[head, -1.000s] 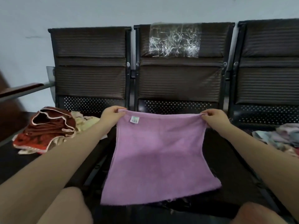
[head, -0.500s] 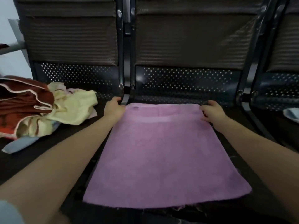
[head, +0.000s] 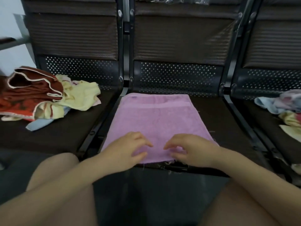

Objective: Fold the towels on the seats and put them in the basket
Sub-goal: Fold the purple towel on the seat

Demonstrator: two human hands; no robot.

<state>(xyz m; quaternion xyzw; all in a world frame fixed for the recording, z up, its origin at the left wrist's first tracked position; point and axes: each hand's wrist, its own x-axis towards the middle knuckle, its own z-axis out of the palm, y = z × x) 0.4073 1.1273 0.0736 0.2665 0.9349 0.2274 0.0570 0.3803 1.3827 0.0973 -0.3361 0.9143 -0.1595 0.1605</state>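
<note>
Pink terry cloth covers most of the middle seat (head: 216, 121): the pink towel (head: 156, 118) lies spread flat there, its far edge near the perforated backrest and its frayed near edge at the front lip of the seat. A small label shows at its far left corner.

Both hands sit over the near part of the towel, close together with a narrow strip of pink between them. The left hand (head: 125, 149) has its fingers loosely bent, the fingertips (head: 149, 145) pointing toward the other hand, thumb lower and apart from the index finger; it holds nothing, and whether the tips press the cloth or hang just above it cannot be told through the blur. The right hand (head: 192, 150) mirrors it, fingers loosely curved and spread a little, thumb near the towel's near edge, no fold of cloth caught between them.

On the left seat (head: 53, 136) lies a crumpled heap: a red-brown towel (head: 31, 90), a pale yellow towel (head: 81, 95) against it and a light blue one (head: 38, 124) poking out beneath. The right seat (head: 263, 126) carries another loose pile of towels (head: 281, 103) at the picture's edge
</note>
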